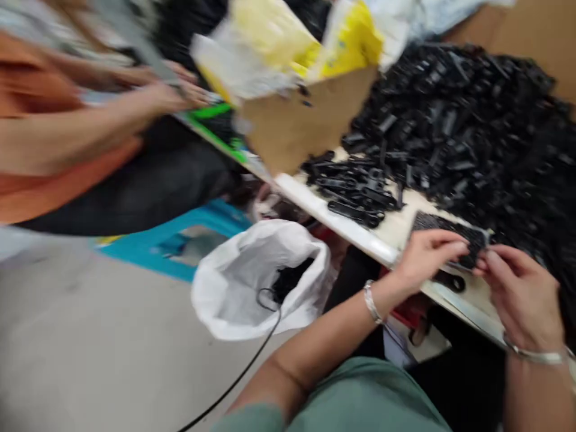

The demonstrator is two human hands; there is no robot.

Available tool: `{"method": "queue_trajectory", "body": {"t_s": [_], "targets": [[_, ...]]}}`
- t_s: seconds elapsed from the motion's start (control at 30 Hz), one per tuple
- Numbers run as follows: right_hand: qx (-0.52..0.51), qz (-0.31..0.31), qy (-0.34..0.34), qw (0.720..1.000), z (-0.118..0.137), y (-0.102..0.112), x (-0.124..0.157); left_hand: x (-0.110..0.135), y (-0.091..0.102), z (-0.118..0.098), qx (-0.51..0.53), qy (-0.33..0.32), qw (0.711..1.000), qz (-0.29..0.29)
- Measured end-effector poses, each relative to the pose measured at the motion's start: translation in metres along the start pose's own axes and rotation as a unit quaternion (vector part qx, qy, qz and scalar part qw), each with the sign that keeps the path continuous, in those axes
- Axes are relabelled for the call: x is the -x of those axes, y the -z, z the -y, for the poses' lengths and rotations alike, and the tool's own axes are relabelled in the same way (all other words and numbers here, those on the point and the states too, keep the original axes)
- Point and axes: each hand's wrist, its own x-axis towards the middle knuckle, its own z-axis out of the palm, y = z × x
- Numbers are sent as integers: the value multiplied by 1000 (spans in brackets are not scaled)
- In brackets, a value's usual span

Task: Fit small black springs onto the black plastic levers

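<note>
My left hand (423, 258) reaches over a shallow tray (416, 223) of tiny black pieces at the table's front edge. Its thumb and fingers are pinched together; what they hold, if anything, is too small to make out. Close by on the right, my right hand (524, 288) is also closed in a pinch at the tray's right end, and its fingertips hide whatever is in them. A black elongated part with a round hole (452, 281) lies on the table just below the tray.
Behind my hands rises a big heap of black plastic parts (450, 126), with a smaller pile (355, 186) to its left. A cardboard box (310, 120) stands at the table edge. Below are a white sack (216, 288) and a blue stool (148, 252). A co-worker's arms (112, 120) work at left.
</note>
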Motion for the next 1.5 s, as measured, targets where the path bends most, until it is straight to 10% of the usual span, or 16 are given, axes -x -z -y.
{"method": "queue_trajectory", "body": {"t_s": [0.17, 0.77, 1.07, 1.27, 1.5], "targets": [[-60, 18, -99, 993, -9, 10, -6, -1, 4, 6, 43, 28, 999, -1], [-71, 21, -44, 996, -23, -3, 8, 4, -1, 17, 47, 47, 998, 18], [110, -5, 40, 993, -26, 3, 11, 4, 2, 17, -45, -3, 999, -7], [351, -25, 158, 923, -8, 2, 18, 3, 4, 18, -150, -52, 987, 7], [346, 5, 160, 924, -5, 3, 9, 1, 4, 21, -154, -76, 985, 23]]}}
